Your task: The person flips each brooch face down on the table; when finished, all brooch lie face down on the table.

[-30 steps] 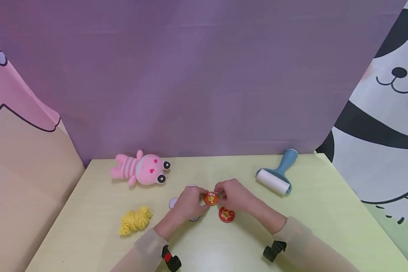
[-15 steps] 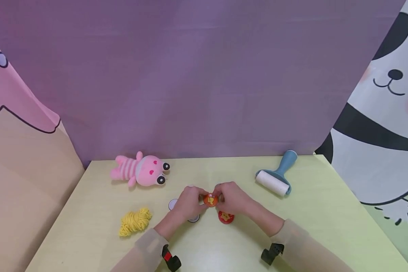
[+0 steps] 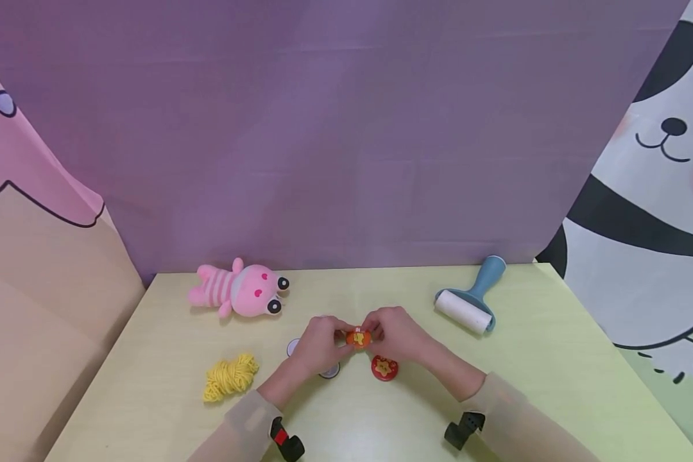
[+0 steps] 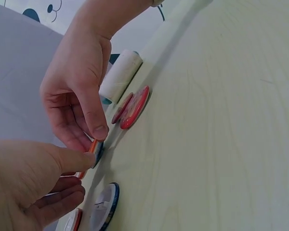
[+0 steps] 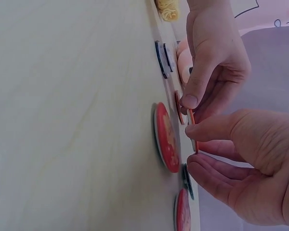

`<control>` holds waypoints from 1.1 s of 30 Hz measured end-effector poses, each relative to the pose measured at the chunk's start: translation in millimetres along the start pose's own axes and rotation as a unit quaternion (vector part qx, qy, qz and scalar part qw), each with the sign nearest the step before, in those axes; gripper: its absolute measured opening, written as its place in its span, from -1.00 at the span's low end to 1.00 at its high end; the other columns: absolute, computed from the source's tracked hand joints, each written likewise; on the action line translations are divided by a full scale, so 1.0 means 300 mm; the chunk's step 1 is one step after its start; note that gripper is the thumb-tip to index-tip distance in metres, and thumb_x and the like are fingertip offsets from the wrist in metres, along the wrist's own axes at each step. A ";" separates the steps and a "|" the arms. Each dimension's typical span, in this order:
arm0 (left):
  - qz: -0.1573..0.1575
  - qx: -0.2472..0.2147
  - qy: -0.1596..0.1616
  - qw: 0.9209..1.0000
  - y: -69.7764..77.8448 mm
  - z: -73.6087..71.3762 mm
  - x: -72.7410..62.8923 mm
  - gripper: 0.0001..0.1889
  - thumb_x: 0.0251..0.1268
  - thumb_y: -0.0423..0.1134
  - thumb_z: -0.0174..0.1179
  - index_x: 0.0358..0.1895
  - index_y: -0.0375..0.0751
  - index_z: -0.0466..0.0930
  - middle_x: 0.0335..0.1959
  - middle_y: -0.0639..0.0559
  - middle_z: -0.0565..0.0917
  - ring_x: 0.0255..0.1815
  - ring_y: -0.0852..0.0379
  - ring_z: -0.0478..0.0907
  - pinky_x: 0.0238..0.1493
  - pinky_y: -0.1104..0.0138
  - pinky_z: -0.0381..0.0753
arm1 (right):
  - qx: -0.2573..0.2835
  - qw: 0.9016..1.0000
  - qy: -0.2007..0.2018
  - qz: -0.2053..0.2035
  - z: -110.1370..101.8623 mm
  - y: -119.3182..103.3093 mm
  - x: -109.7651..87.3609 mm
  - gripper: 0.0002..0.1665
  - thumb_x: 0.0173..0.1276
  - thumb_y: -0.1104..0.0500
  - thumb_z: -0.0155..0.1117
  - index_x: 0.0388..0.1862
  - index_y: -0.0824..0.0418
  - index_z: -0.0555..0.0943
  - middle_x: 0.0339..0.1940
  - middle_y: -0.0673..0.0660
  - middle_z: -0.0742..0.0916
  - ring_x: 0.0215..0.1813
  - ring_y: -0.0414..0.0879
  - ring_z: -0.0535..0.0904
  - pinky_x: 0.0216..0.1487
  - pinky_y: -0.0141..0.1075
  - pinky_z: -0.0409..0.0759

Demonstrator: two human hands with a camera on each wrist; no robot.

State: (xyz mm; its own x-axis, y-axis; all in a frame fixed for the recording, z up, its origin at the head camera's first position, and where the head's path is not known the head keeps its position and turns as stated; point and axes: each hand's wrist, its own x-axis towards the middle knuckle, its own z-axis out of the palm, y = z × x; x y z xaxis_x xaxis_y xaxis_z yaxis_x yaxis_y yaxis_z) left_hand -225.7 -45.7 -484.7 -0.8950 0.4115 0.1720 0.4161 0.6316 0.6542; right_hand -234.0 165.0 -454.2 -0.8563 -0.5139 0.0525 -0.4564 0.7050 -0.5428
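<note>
Between both hands is an orange button badge [image 3: 359,338] with a yellow figure on its face. My left hand [image 3: 319,346] pinches its left edge between thumb and fingers, and my right hand [image 3: 397,335] pinches the opposite edge. The right wrist view shows this orange badge [image 5: 192,131] edge-on, raised over the table. A red badge with a yellow star [image 3: 384,367] lies face up just below my right hand. Under and beside my left hand lie pale-backed badges, one of them [image 3: 294,346] partly covered. In the left wrist view a face-down badge [image 4: 105,206] shows its pin.
A pink striped plush toy [image 3: 239,289] lies at the back left, with a yellow yarn bundle [image 3: 230,377] in front of it. A blue-handled lint roller [image 3: 466,309] rests at the back right. A purple cloth [image 3: 346,141] hangs behind the pale table [image 3: 496,378].
The orange badge has tilted between the fingers, so its face looks flatter in the head view. Both hands stay in nearly the same place, still pinching it.
</note>
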 end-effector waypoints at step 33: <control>0.043 -0.086 0.053 0.994 0.035 -0.130 -0.004 -0.70 0.27 -0.27 0.54 0.04 -0.23 0.85 -0.06 -0.09 0.87 -0.07 -0.12 0.81 0.03 0.10 0.84 | 0.029 0.995 0.083 -0.045 -0.095 -0.045 -0.027 -0.76 0.32 0.27 0.55 -0.05 0.18 0.78 -0.19 0.05 0.82 -0.23 -0.16 0.78 -0.03 -0.04 0.83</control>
State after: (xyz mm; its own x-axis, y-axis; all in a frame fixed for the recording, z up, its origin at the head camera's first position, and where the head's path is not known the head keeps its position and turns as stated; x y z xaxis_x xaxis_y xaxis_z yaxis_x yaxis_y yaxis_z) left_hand -226.6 -65.4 -449.2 -0.8729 0.3813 0.3043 0.4667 0.4711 0.7485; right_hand -227.8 173.5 -423.4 -0.8433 -0.4820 0.2378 -0.5218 0.6279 -0.5775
